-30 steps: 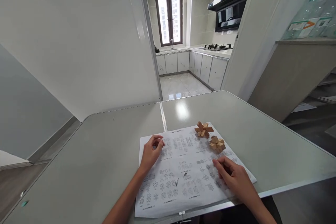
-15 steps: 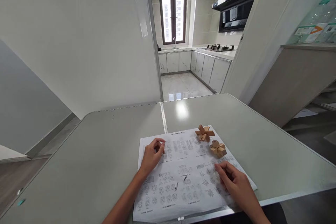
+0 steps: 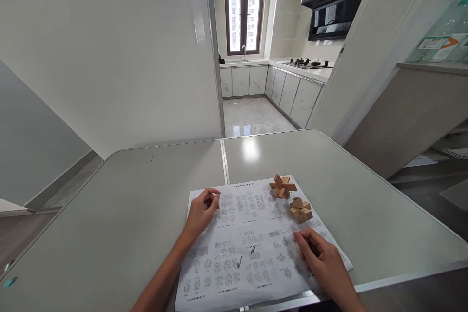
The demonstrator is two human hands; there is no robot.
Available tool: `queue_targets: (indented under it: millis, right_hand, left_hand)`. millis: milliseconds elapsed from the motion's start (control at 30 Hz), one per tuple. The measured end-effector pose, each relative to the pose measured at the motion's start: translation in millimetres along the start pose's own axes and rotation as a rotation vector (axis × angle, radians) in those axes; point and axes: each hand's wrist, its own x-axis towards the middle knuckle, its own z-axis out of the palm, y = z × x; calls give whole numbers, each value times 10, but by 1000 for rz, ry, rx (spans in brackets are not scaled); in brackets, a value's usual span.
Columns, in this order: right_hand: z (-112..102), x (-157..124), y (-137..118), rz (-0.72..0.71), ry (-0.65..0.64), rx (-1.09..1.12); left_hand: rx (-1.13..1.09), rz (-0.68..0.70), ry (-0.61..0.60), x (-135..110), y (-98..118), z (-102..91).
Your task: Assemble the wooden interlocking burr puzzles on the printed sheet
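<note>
A large printed sheet with rows of small line diagrams and two handwritten ticks lies on the table. Over its upper left edge rests my left hand, fingers curled, thumb and index tips close together, holding nothing visible. My right hand lies over the sheet's right side, its thumb and index tips brought together with nothing seen between them. Just beyond that hand sits a pale wooden interlocking puzzle. Behind it is a redder wooden burr puzzle with crossed bars. Neither hand touches the puzzles.
The pale table has a metal seam down its middle. A small teal object lies at the far left edge. Past the table are a white wall and a kitchen doorway. Bottled water stands on a ledge at right.
The head view has tilted and shifted slightly. My left hand has moved a little toward the sheet's left edge. The right hand and both puzzles keep their places on the sheet.
</note>
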Motion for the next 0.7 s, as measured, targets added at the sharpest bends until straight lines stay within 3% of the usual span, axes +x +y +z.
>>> queue_targets:
  millis: [233,700]
  right_hand:
    - [30,-39,-101,23,52,38]
    - [-21,14,42,24,18,20]
  left_hand:
    - [-91,-115,49,57,-66,-45]
    - [58,20,-36,6,-27,25]
